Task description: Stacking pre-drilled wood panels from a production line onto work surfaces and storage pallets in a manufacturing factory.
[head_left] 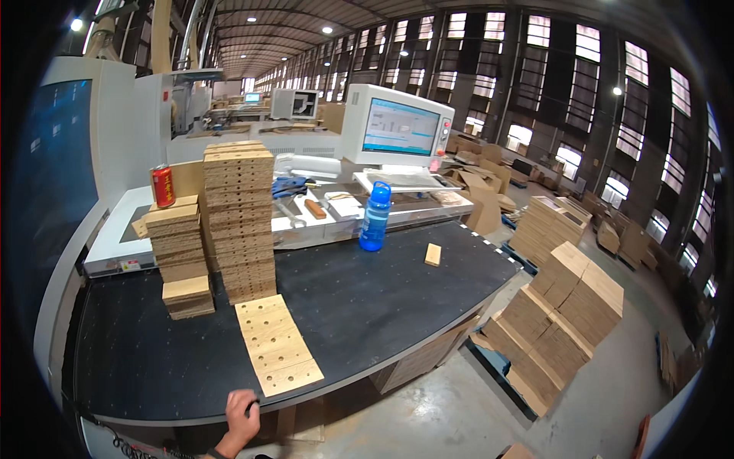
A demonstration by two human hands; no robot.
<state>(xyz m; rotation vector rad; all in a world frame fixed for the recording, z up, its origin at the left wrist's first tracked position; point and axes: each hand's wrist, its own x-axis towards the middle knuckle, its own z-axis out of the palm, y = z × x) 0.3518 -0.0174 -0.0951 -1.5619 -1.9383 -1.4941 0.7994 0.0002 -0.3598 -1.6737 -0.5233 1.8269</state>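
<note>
My left hand (241, 417) comes up from the lower edge and rests at the front rim of the black worktable (382, 306), its fingers curled; whether it grips anything is unclear. Just above it lies a long flat wooden panel (276, 345) drilled with holes, a short way from the fingers. Behind the panel stands a tall stack of similar panels (238, 222), with a shorter, uneven stack (180, 256) to its left. My right hand is out of the picture.
A red can (163, 186) stands on the shorter stack. A blue bottle (375, 216) and a small wooden block (433, 254) sit at the table's far side. A machine console with a screen (399, 126) stands behind. Leaning board stacks (566, 321) crowd the floor at right.
</note>
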